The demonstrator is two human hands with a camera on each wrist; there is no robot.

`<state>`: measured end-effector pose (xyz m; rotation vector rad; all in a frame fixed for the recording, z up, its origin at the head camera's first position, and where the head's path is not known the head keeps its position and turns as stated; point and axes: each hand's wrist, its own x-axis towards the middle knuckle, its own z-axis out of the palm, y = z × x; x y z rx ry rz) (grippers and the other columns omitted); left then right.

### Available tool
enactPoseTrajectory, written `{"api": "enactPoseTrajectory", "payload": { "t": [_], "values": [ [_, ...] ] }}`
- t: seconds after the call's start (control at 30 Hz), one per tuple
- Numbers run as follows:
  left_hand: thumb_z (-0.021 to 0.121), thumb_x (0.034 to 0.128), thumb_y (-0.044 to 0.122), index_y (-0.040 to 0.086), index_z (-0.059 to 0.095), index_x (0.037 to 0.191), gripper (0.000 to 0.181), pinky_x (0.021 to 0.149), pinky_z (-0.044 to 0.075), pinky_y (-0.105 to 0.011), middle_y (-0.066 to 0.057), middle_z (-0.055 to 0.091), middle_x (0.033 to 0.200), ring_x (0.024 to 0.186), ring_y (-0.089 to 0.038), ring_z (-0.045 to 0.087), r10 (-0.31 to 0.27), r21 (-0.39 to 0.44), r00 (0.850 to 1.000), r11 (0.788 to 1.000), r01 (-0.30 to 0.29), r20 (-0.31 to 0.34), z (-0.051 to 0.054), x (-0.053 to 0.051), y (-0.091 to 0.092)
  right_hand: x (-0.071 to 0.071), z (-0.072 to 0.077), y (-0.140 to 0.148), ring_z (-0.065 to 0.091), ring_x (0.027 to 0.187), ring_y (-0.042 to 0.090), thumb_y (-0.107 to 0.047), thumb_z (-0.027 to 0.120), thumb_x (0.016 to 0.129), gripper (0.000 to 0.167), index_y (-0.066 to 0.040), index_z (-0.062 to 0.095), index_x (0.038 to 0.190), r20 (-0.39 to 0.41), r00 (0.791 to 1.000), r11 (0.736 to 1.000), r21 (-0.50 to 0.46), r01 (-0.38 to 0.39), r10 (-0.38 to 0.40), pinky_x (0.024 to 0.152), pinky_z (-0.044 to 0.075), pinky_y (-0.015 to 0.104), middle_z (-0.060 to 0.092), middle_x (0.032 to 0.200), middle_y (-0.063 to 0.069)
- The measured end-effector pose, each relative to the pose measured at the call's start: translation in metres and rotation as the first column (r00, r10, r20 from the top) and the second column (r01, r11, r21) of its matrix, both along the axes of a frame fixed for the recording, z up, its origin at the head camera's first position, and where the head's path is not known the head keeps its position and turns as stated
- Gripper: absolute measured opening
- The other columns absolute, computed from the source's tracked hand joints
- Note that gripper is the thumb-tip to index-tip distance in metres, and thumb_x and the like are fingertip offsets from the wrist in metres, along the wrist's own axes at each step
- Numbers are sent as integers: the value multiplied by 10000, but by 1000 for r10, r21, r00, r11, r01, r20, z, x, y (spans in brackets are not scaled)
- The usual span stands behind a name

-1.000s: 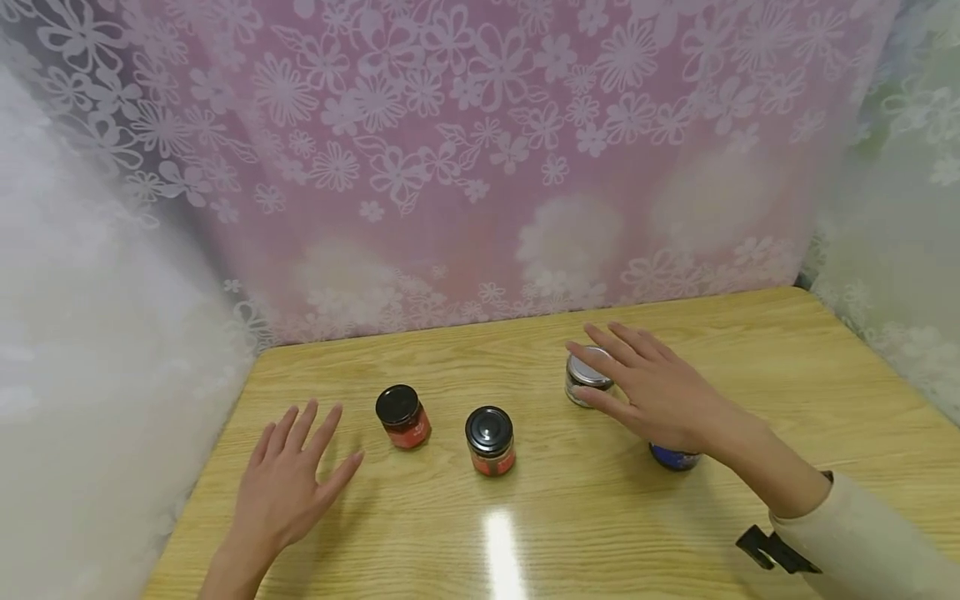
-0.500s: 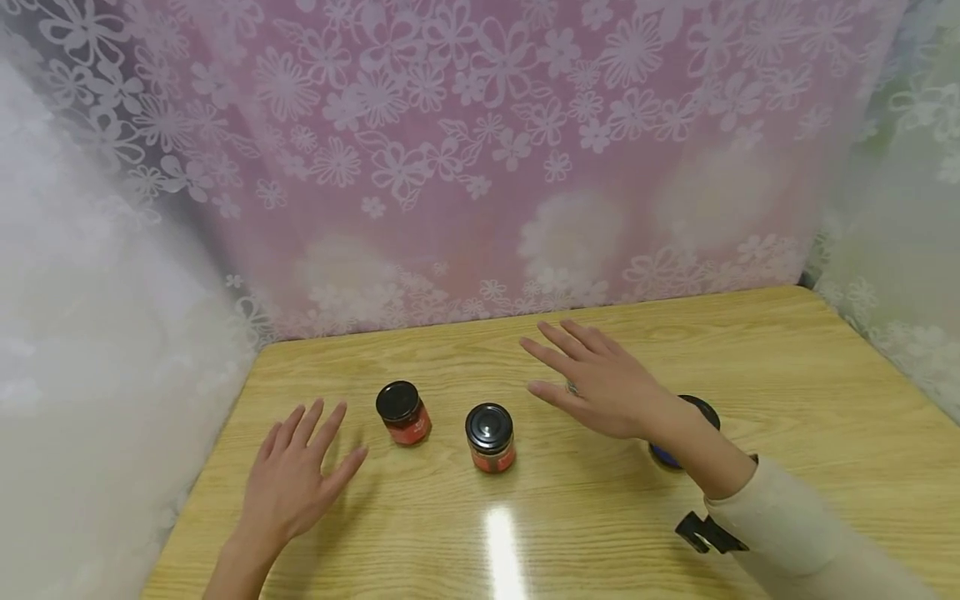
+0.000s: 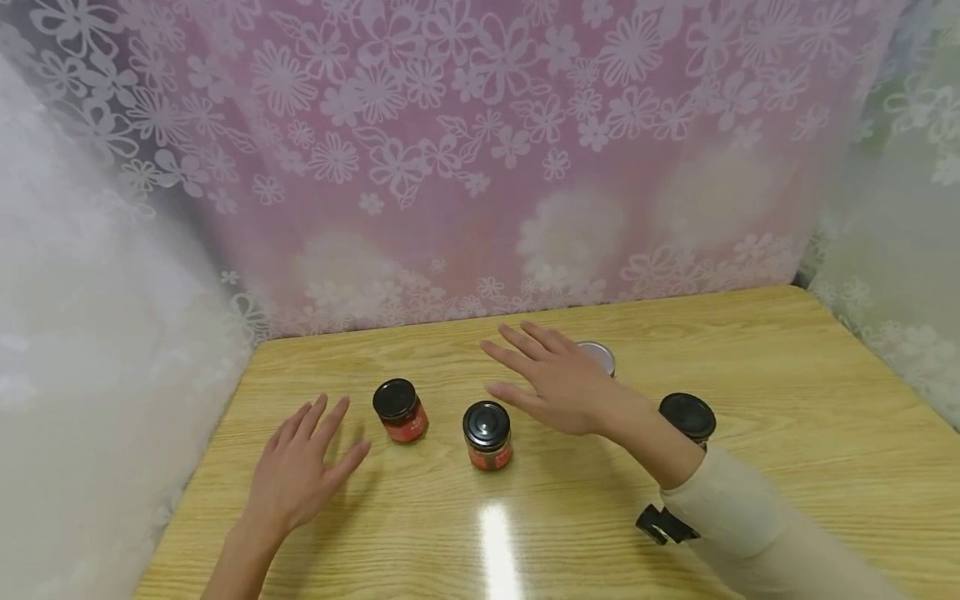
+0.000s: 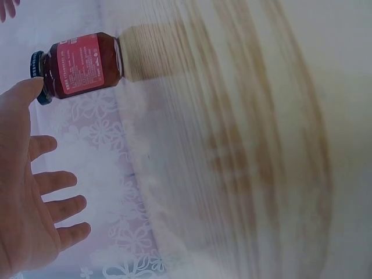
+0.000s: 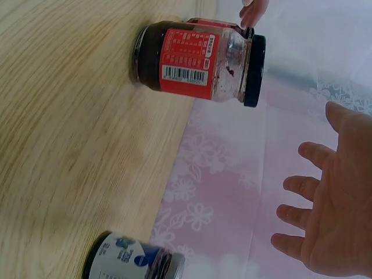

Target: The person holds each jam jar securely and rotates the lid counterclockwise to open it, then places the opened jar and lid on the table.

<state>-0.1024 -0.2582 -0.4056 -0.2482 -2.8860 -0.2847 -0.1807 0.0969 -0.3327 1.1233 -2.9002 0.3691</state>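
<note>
Fingers spread, my left hand hovers left of a black-lidded jar with a red label, which also shows in the left wrist view as a dark red jar. My right hand is held palm down above the table, fingers spread, holding nothing. Just left and in front of it stands a second black-lidded jar, whose red label faces the right wrist camera. Behind the right hand a silver-lidded jar is partly hidden; its pale label shows in the right wrist view.
Another black-lidded jar stands at the right, partly covered by the right forearm and sleeve. The wooden table ends at a pink flowered curtain, with pale cloth on both sides.
My right hand has moved left, away from the right-hand jar and past the silver-lidded one, uncovering both lids. The left hand has barely shifted, and the jars stand where they were.
</note>
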Motion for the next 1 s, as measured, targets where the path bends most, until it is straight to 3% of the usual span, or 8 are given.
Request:
{"api": "enactPoseTrajectory", "payload": {
  "t": [0.27,1.0],
  "values": [
    [465,927,606,154,405,1462,703,997,279,-624,-195,361,1467,1330,-409,308,-2,17,999,1000,2,45,0,-3,3,-4,-2,-20,72,1440,257,-653,205,962,649,-337,184,1528,18,1000,1000,7,-16,16,1123,116,498,136,1581,2],
    [418,903,676,184,421,1459,742,1067,159,-597,-189,344,1478,1364,-403,237,23,-60,999,998,-20,42,0,-8,6,-8,-4,-68,-23,1440,231,-671,204,948,635,-396,161,1519,-1,1000,987,158,-12,13,1128,3,493,64,1586,-40]
  ]
}}
